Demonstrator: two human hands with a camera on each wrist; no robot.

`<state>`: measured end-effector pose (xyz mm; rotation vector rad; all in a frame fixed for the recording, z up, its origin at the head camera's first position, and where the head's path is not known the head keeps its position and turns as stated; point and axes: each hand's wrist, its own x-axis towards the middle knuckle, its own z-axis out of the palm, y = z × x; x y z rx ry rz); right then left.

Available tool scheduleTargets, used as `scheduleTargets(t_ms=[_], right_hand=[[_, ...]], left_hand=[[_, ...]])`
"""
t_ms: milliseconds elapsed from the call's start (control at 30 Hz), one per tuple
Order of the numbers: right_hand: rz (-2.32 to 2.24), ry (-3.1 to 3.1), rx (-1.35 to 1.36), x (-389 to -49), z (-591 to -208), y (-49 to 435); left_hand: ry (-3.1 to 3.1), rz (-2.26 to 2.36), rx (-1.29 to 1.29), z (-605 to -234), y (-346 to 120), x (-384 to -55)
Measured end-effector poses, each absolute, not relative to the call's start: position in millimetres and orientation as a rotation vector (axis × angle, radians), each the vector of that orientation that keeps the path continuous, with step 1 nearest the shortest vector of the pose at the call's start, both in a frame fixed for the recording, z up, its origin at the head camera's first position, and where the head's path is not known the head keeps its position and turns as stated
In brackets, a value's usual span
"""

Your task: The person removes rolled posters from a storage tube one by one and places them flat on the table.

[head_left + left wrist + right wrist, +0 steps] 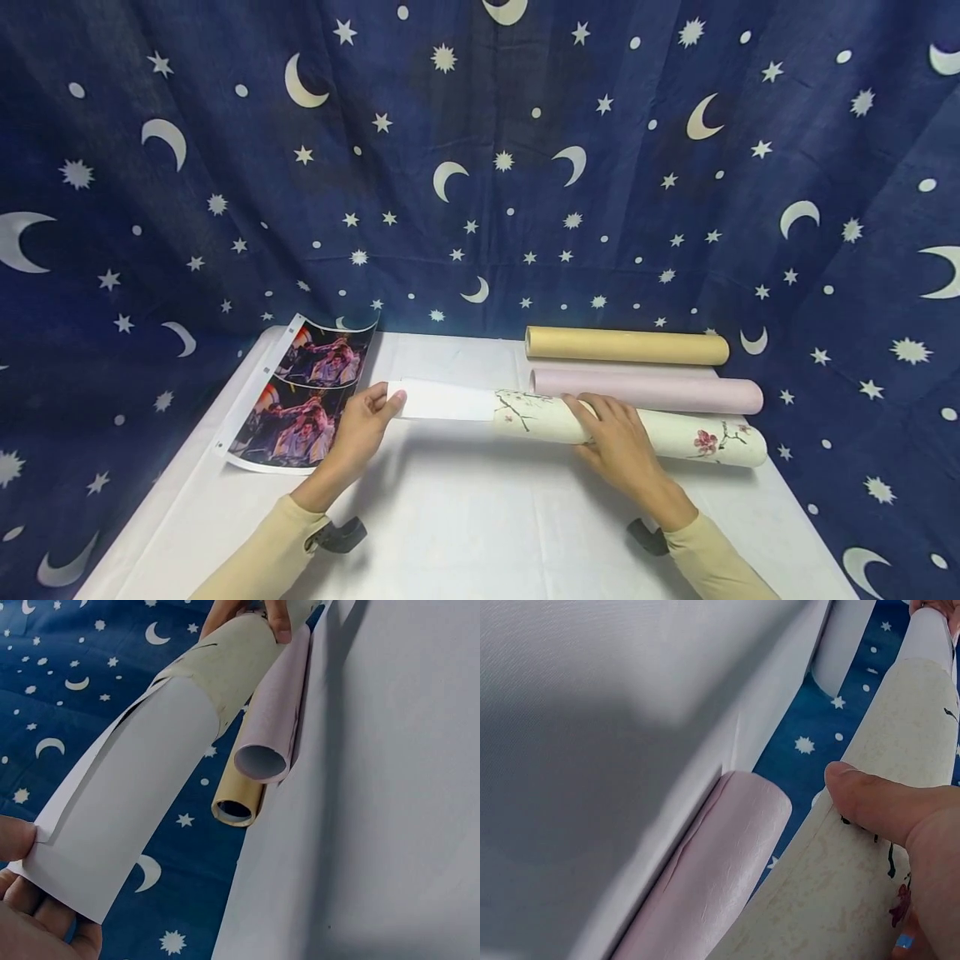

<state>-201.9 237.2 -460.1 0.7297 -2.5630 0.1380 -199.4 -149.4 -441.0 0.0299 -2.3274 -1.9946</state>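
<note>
A cream roll of floral paper (675, 435) with red blossoms and dark branches is held above the table by my right hand (618, 442), its fingers over the top and thumb along the near side. From the roll's left end sticks out a rolled white paper sheet (446, 402). My left hand (366, 425) pinches the outer end of that sheet between thumb and fingers. In the left wrist view the white sheet (135, 780) is a loose tube with an overlapping edge, its inner part hidden inside the cream roll (232, 664).
Behind the cream roll lie a pink roll (645, 390) and a yellow roll (626, 346) on the white-covered table (480, 517). At the left lies a curled printed sheet (300, 408) with two colourful pictures. A blue curtain (480, 167) with moons and stars hangs around the table.
</note>
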Motion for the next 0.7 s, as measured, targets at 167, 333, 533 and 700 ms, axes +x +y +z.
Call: scheduleTargets(t_ms=[167,333,533,700], right_hand=[[0.141,-2.549,0.709,-202,-460,243],[0.155,-2.536,0.702,-201,-461,246],[0.165,-2.525,0.682,-201,-463,249],[0.161,-2.509,0.672,-199,-464,251]], left_hand=[[-2.310,-1.988,0.027,-440,-157,-199],[-2.309,-1.987,0.016,-438,-164,-197],[-2.292,-1.996,-0.019,-440,-171,-196],[-2.275,-2.012,-0.017,-441,-173,-196]])
